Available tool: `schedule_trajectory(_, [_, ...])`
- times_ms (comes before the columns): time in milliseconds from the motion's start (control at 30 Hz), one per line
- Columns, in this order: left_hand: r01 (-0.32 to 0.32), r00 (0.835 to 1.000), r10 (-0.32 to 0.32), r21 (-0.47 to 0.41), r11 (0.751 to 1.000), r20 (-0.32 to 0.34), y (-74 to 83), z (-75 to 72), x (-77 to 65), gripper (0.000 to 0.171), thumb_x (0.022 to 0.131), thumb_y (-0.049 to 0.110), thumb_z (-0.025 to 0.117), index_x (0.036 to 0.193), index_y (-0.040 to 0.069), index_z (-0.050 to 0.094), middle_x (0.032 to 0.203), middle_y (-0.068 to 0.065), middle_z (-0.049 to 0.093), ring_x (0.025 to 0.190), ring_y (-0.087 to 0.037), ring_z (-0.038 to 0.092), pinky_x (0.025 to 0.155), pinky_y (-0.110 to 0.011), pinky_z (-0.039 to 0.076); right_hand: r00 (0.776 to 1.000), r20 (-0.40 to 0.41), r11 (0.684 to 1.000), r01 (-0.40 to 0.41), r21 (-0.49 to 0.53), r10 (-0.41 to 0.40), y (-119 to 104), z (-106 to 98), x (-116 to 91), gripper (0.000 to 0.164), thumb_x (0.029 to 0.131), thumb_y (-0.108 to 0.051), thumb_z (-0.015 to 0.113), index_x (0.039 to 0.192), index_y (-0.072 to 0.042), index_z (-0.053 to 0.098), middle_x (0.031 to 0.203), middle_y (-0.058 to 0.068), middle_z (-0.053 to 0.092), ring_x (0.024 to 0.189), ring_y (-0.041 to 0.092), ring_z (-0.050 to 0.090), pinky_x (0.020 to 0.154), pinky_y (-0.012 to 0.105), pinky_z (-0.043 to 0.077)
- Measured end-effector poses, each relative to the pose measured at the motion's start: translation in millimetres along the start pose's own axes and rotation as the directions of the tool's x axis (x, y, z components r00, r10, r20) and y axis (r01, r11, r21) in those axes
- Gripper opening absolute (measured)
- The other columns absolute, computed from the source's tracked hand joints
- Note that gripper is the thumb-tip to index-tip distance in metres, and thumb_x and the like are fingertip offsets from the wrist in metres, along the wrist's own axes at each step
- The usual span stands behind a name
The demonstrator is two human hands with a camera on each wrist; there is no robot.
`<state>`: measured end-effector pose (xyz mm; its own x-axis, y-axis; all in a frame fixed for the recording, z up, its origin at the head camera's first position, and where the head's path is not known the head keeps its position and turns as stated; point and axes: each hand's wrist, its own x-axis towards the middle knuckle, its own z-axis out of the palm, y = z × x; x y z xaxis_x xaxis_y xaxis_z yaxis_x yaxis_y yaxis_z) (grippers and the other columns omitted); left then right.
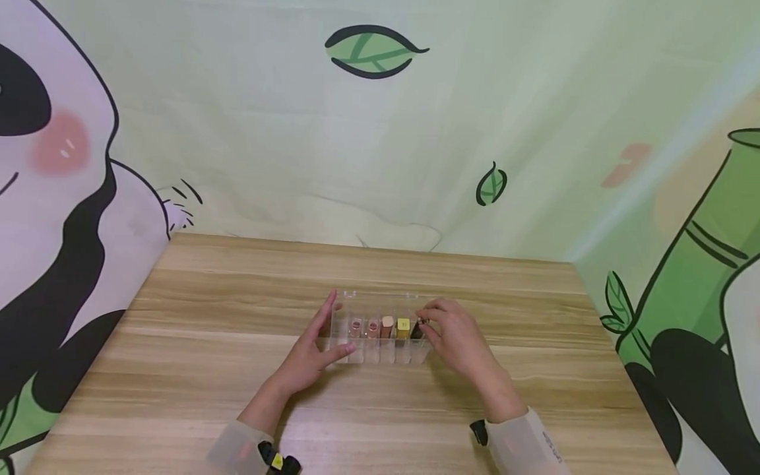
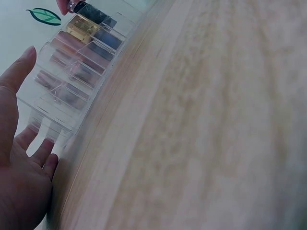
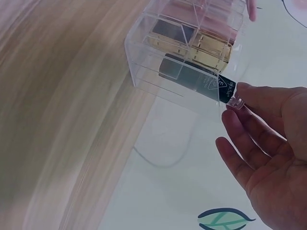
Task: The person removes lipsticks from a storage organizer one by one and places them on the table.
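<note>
A clear plastic lipstick organizer (image 1: pixel 380 353) stands on the table with lipsticks in its compartments. At its left end my left hand (image 1: pixel 305 359) holds it, thumb toward the front and fingers at the side. My right hand (image 1: pixel 460 336) pinches the clear, knobbed top of a dark lipstick tube (image 3: pixel 196 79) between thumb and forefinger. That tube sits inside the rightmost compartment. Beside it is a gold lipstick (image 1: pixel 402 328) with a yellow top, then a brownish-pink one (image 1: pixel 387 326). Two clear-and-pink tubes (image 1: pixel 355 327) fill slots further left.
The wood-grain table (image 1: pixel 380 422) extends around the organizer on every side. Behind it hangs a pale green printed cloth (image 1: pixel 267 132) with leaves and pandas. A dark wrist device (image 1: pixel 278 458) is on the left sleeve, and another (image 1: pixel 478 432) on the right.
</note>
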<state>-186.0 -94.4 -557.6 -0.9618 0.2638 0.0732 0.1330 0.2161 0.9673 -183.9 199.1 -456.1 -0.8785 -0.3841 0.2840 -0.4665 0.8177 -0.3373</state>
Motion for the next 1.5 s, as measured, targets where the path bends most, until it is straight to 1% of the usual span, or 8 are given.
schedule_trajectory(200, [0.001,1.000,-0.001,-0.010,1.000,0.003,21.4,-0.6,-6.6,0.103,0.092,0.019,0.080,0.163,0.049,0.013,0.169,-0.013,0.032,0.158,-0.040,0.023,0.126,-0.067,0.014,1.000,-0.002,1.000,-0.021,0.023,0.021,-2.8,-3.5,0.2,0.022,0.092,-0.006,0.077,0.113,-0.004,0.078,0.115,0.008,0.073,0.105,0.027,0.071,0.092,0.044,0.060])
schedule_trajectory(333, [-0.009,1.000,0.009,-0.014,1.000,0.002,27.4,-1.1,-8.9,0.101,0.092,0.019,0.079,0.163,0.049,0.013,0.168,-0.013,0.033,0.157,-0.040,0.024,0.126,-0.068,0.015,0.999,0.003,0.998,-0.054,0.031,0.054,-5.1,-6.3,0.3,0.023,0.092,-0.008,0.077,0.115,-0.005,0.078,0.118,0.009,0.073,0.106,0.028,0.071,0.093,0.045,0.060])
schedule_trajectory(400, [-0.009,1.000,0.009,-0.015,1.000,0.001,24.4,-0.8,-8.0,0.102,0.092,0.018,0.079,0.163,0.049,0.013,0.169,-0.013,0.032,0.158,-0.040,0.023,0.126,-0.068,0.014,0.998,0.002,0.997,-0.064,0.037,0.064,-6.0,-7.8,0.3,0.023,0.093,-0.008,0.077,0.115,-0.005,0.078,0.119,0.010,0.073,0.107,0.028,0.071,0.093,0.045,0.060])
schedule_trajectory(633, [0.016,1.000,-0.016,0.006,1.000,-0.002,-1.4,-0.2,-1.7,0.104,0.091,0.023,0.081,0.161,0.056,0.011,0.171,-0.003,0.031,0.159,-0.035,0.023,0.126,-0.067,0.014,0.998,-0.018,0.997,-0.065,0.050,0.066,-7.3,-10.9,0.4,0.021,0.094,-0.009,0.076,0.114,-0.006,0.078,0.118,0.008,0.073,0.106,0.027,0.071,0.091,0.044,0.060])
schedule_trajectory(967, [0.003,1.000,-0.003,0.030,1.000,0.005,-0.7,-1.6,-3.3,0.100,0.091,0.035,0.080,0.161,0.056,0.011,0.172,0.006,0.026,0.160,-0.032,0.021,0.126,-0.069,0.012,0.996,-0.025,0.994,-0.086,0.066,0.087,-9.7,-19.3,1.6,0.023,0.096,-0.012,0.074,0.117,-0.004,0.077,0.121,0.010,0.073,0.110,0.031,0.071,0.094,0.048,0.059])
schedule_trajectory(1100, [-0.002,1.000,0.002,0.038,0.999,0.006,0.7,-1.6,-2.8,0.100,0.092,0.035,0.079,0.161,0.056,0.010,0.172,0.007,0.025,0.160,-0.032,0.019,0.125,-0.070,0.010,0.996,-0.036,0.994,-0.081,0.074,0.084,-10.2,-23.1,1.7,0.023,0.097,-0.012,0.074,0.118,-0.004,0.077,0.120,0.011,0.072,0.109,0.031,0.072,0.092,0.048,0.060])
schedule_trajectory(1400, [-0.008,1.000,0.008,0.034,0.999,-0.004,0.0,-1.4,-1.4,0.103,0.092,0.027,0.080,0.161,0.056,0.009,0.173,0.001,0.024,0.160,-0.035,0.019,0.125,-0.071,0.010,0.994,-0.072,0.992,-0.081,0.092,0.088,-9.9,-32.5,2.6,0.023,0.096,-0.012,0.074,0.118,-0.004,0.078,0.119,0.011,0.073,0.105,0.031,0.072,0.086,0.048,0.061])
schedule_trajectory(1500, [-0.010,1.000,0.010,0.040,0.999,-0.007,-0.2,-1.7,-1.9,0.101,0.092,0.029,0.079,0.161,0.056,0.010,0.173,0.003,0.025,0.160,-0.034,0.020,0.125,-0.070,0.010,0.992,-0.086,0.991,-0.081,0.103,0.090,-9.4,-35.3,2.8,0.024,0.096,-0.012,0.074,0.119,-0.004,0.077,0.119,0.010,0.072,0.105,0.031,0.073,0.086,0.047,0.061])
